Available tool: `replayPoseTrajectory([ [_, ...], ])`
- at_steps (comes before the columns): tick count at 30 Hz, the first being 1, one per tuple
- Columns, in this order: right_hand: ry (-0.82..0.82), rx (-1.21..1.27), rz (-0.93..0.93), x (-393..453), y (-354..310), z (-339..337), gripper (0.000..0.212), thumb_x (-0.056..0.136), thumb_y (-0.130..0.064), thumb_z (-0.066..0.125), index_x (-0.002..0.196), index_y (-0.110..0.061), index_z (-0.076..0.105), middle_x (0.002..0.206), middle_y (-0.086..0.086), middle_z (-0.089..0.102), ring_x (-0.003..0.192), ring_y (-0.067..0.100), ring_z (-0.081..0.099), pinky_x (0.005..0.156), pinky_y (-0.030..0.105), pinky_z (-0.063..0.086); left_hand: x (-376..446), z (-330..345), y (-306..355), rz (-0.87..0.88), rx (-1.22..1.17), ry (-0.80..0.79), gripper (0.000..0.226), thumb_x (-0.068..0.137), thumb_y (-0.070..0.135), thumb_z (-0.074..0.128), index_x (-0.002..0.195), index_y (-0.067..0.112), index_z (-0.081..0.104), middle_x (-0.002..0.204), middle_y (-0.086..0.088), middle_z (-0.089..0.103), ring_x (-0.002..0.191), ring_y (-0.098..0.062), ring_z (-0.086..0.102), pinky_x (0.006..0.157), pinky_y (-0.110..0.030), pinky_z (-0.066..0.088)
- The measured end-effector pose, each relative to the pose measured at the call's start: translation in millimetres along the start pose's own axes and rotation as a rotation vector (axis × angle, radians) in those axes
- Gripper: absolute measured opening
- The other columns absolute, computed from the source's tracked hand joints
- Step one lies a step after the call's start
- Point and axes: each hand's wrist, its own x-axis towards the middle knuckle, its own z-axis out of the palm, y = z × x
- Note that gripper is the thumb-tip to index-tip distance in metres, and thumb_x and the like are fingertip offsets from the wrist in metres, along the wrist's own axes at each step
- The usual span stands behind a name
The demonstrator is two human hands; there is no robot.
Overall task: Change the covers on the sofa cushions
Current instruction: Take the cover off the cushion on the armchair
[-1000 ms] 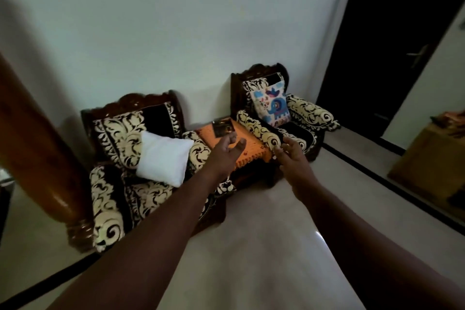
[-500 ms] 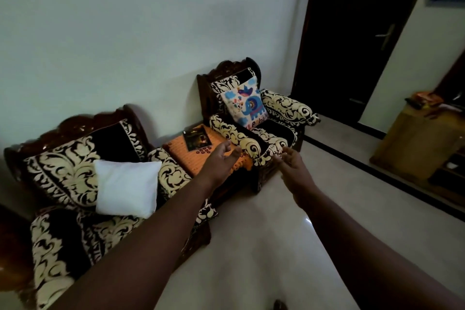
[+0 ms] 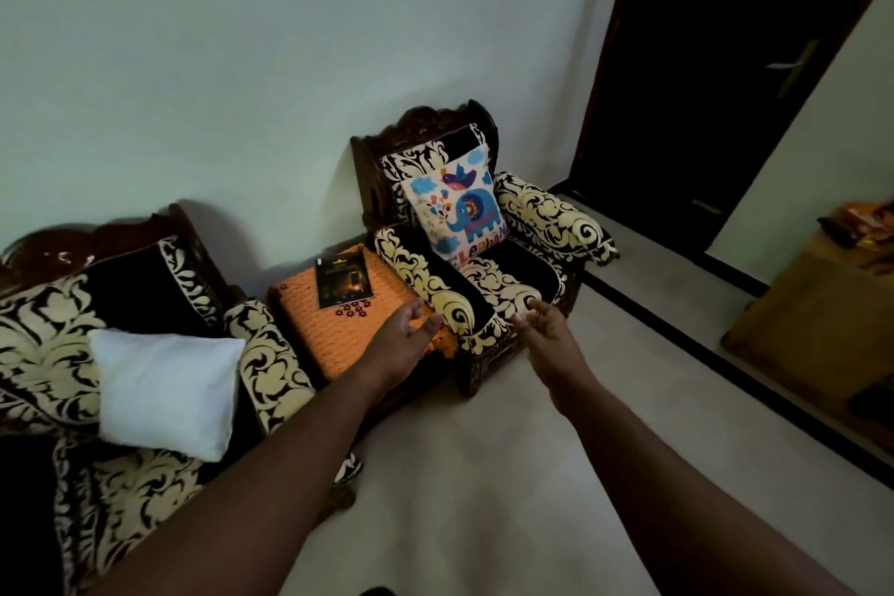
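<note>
Head view: both bare arms are reaching forward over the pale floor [image 3: 484,474]. Left hand [image 3: 404,336] is hovering in front of the orange-covered side tabletop [image 3: 338,329], its grip relaxed, fingers loosely extended and holding nothing. Right hand [image 3: 546,334] is hovering just before the front edge of the right armchair [image 3: 484,266], its grip likewise slack, fingers slightly spread and holding nothing.

Elephant-print cushion [image 3: 457,208] is leaning upright against the backrest of the right armchair, between its two patterned armrests, well apart from both hands. Plain white cushion [image 3: 164,392], showing no printed cover, is resting on the seat of the left sofa [image 3: 72,315], propped against its backrest.

Dark booklet [image 3: 344,281] is lying flat on the orange tabletop, which is standing between the two seats against the wall [image 3: 242,63]. Dark doorway [image 3: 701,63] is showing at upper right, and a wooden cabinet [image 3: 817,305] is standing at the right edge with small items on top that are too blurred to identify.
</note>
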Motion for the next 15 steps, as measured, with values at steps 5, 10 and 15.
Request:
replayPoseTrajectory([
  [5, -0.007, -0.048, 0.044, 71.9, 4.7, -13.2, 0.057, 0.098, -0.019, 0.064, 0.149, -0.021, 0.038, 0.148, 0.009, 0.046, 0.123, 0.017, 0.052, 0.076, 0.016, 0.047, 71.2, 13.5, -19.6, -0.079, -0.009, -0.006, 0.071, 0.097, 0.056, 0.048, 0.156, 0.021, 0.029, 0.155, -0.002, 0.039, 0.120, -0.011, 0.049, 0.090, -0.033, 0.048],
  [10, 0.004, -0.107, 0.063, 172.8, -0.5, -17.2, 0.058, 0.097, -0.020, 0.066, 0.149, -0.025, 0.039, 0.151, 0.009, 0.043, 0.130, 0.021, 0.049, 0.074, 0.018, 0.045, 172.5, 16.6, -35.2, -0.138, -0.051, -0.025, 0.069, 0.099, 0.054, 0.047, 0.157, 0.021, 0.029, 0.159, -0.002, 0.037, 0.130, -0.018, 0.049, 0.091, -0.027, 0.039],
  [15, 0.019, -0.167, 0.133, 272.2, -10.7, -15.5, 0.059, 0.097, -0.023, 0.065, 0.149, -0.026, 0.038, 0.150, 0.010, 0.044, 0.128, 0.022, 0.051, 0.063, 0.016, 0.048, 281.6, 8.2, -40.0, -0.229, -0.154, -0.063, 0.083, 0.089, 0.065, 0.050, 0.157, 0.022, 0.028, 0.162, -0.006, 0.032, 0.142, -0.025, 0.040, 0.106, -0.034, 0.039],
])
